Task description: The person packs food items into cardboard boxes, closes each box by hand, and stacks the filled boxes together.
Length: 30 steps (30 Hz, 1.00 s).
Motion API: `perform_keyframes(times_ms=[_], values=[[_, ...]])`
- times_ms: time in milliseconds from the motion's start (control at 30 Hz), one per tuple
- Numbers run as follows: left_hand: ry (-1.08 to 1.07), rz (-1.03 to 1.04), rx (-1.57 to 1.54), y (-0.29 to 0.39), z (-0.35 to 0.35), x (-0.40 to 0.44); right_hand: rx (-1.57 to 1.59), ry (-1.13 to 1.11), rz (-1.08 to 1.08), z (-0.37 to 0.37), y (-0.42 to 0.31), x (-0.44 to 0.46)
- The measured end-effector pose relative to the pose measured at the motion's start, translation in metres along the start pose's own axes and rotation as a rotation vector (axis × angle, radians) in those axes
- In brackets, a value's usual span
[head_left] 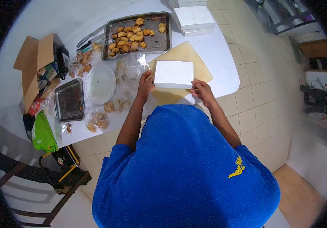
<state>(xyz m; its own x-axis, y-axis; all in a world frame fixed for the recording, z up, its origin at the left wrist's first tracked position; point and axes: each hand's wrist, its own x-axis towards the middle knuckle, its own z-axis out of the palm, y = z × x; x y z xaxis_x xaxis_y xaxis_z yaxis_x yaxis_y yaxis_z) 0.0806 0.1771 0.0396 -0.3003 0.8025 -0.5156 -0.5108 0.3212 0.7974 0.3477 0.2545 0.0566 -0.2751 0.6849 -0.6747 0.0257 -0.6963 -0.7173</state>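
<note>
Box [174, 73] held between both hands, apparently being closed or squared up; even support at both ends is judged to be called for next.

To the left of the hands, plastic bags [133, 62] are strewn over the worktop [224, 76]. By the left hand [146, 84], with its fingers curled, the box's left end is gripped. Between the hands, its white top is turned upward over a cutting board [199, 65]; whether it is rested there or slightly raised cannot be told. By the right hand [201, 91], its near right corner is gripped. Beyond the right hand, white boxes [195, 18] are stacked.
</note>
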Motion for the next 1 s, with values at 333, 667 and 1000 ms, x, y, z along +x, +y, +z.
perform_keyframes(times_ms=[333,667,1000], values=[[0.031,-0.093,0.416,0.010,0.019,-0.002,-0.530,0.053,-0.075,-0.020,-0.006,0.023],[0.289,0.335,1.207,-0.042,0.010,0.013,-0.943,0.212,-0.522,-0.013,0.030,0.033],[0.032,0.124,0.581,-0.028,0.035,0.010,-0.674,0.015,-0.547,-0.002,-0.008,0.020]])
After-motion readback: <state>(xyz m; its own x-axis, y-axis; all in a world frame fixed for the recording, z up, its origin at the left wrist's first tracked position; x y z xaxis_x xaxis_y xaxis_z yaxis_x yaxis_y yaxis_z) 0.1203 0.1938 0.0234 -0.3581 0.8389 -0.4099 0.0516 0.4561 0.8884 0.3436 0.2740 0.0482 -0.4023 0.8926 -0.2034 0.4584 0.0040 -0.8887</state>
